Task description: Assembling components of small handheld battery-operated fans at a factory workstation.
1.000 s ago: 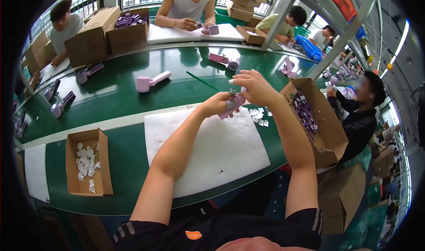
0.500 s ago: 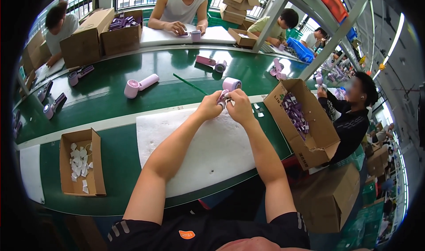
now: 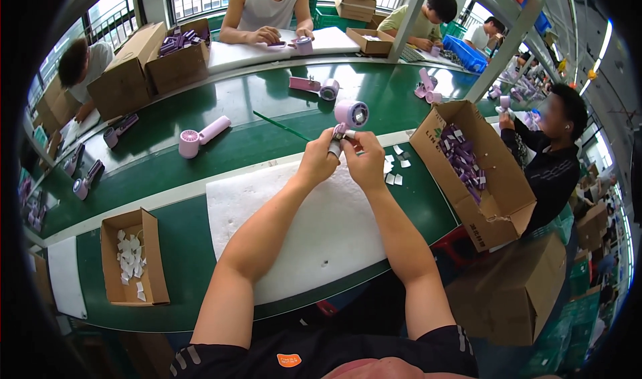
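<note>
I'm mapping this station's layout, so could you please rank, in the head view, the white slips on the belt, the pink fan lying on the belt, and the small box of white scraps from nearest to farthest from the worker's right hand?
1. White slips: just right of the right hand.
2. Pink fan lying on the belt: off to the left.
3. Small box of white scraps: far left, near edge.

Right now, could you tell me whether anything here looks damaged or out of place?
The open cardboard box at the right has a torn, ragged front edge, and a few small white slips lie loose on the green bench beside it.
</note>
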